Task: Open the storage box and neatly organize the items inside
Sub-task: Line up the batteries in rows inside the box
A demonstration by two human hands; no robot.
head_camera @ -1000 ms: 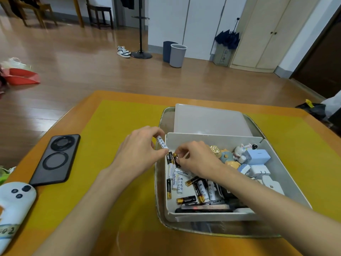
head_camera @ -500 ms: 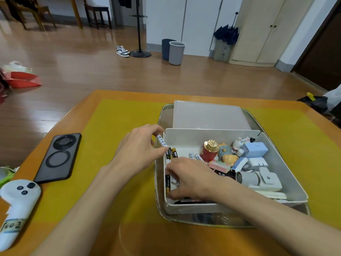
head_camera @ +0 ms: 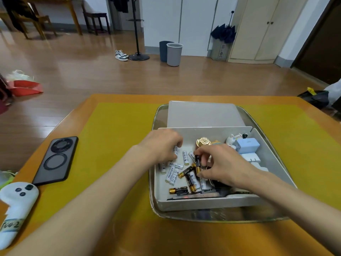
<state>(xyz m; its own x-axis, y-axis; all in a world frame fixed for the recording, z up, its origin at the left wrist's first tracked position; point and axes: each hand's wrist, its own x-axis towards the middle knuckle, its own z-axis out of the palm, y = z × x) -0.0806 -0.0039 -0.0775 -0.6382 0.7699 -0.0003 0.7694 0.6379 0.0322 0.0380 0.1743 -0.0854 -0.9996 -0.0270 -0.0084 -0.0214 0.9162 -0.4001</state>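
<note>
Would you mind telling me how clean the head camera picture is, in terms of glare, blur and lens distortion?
Head view: wide-angle bending curves the table edge and tilts the cabinet at the frame's side; soft glare sheens the wooden floor; the near wall of the storage box and the tray beneath look smeared; the batteries stay sharp enough to read print; lighting is even, shadows faint.
</note>
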